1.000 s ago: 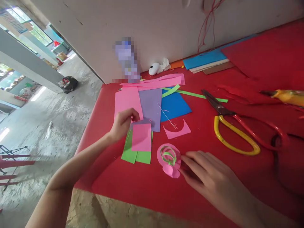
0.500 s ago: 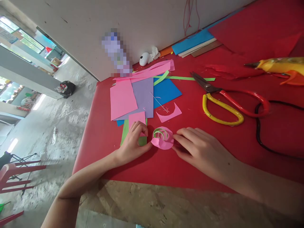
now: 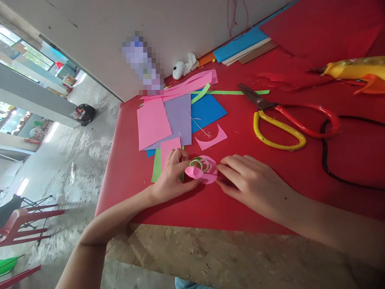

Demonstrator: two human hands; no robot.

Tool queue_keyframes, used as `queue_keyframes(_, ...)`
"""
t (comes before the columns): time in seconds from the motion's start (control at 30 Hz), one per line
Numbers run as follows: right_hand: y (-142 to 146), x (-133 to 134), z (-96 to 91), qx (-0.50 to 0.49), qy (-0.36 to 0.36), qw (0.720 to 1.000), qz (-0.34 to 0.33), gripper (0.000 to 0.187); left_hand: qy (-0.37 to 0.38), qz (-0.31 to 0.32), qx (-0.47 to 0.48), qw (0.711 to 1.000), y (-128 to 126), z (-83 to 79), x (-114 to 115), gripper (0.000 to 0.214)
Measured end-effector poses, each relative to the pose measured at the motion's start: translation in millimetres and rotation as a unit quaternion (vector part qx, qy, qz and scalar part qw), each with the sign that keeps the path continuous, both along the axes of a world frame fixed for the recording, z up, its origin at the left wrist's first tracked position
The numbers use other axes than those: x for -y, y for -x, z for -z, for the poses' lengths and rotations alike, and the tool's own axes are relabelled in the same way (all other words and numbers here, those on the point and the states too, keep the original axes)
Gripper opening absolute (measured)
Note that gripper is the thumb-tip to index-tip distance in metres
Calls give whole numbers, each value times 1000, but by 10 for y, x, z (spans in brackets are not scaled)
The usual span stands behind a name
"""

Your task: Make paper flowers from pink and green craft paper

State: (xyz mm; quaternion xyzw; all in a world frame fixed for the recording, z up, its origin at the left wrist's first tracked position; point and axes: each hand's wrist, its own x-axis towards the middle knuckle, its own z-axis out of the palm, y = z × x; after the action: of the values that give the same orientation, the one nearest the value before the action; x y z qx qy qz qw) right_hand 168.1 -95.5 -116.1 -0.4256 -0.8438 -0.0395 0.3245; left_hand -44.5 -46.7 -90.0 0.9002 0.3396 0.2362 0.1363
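Observation:
A round pink paper piece point(image 3: 213, 176) lies low over the red table, between my hands. Curled green strips of paper point(image 3: 197, 160) stand in a loop on it. My left hand point(image 3: 168, 176) has thumb and forefinger closed on the piece's left side, where a pink flap point(image 3: 193, 172) bulges up. From the other side, my right hand point(image 3: 246, 176) pinches the right edge between thumb and fingertips. Under and beside the left hand are a green sheet point(image 3: 157, 166) and a small pink sheet point(image 3: 169, 149).
Scissors point(image 3: 261, 103) with yellow and red handles lie at the right, near a black cord point(image 3: 325, 160) and a yellow glue gun point(image 3: 345, 69). Pink, purple point(image 3: 180, 116) and blue sheets point(image 3: 207, 110) spread behind the hands. A pink offcut point(image 3: 212, 140) lies nearby.
My left thumb and forefinger have moved inward over the piece's left side, and the flap there now folds up more. The right hand keeps its hold. The view has shifted slightly.

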Motion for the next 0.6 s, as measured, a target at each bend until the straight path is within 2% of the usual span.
queue_keyframes(0.17,5,-5,3,0,-4,1000,4,14,-6,-5,8,1000,-25,14,-28,20)
queue_keyframes(0.47,2,6,9,2,-4,1000,11,12,-55,27,-35,998,-55,-39,-80,23)
queue_keyframes(0.6,-8,7,-6,6,-6,1000,10,13,-68,41,-52,996,-54,-38,-93,17)
